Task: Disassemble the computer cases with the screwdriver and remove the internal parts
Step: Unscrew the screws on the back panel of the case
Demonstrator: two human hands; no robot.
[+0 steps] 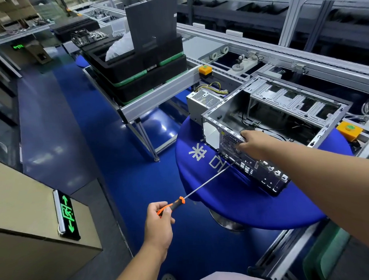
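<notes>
Case (268,120): lies on its side on the round blue desk (234,201), at 2 o'clock from the view's centre; open side up, rear panel toward the person.
Progress: side cover already off; the bay looks largely emptied, though black cables and the drive cage remain. A power supply (203,101) sits just beside the case at its 10 o'clock.
Left to do: judged, the rear-panel screws and remaining internals.
Screwdriver (202,187): long axis runs from 7 o'clock to 1 o'clock; tip points at the rear panel, touching or nearly so.
Left hand (159,222): closed around the orange-black handle.
Right hand (252,141): fingers hooked over the case's rear top edge, steadying it.
</notes>
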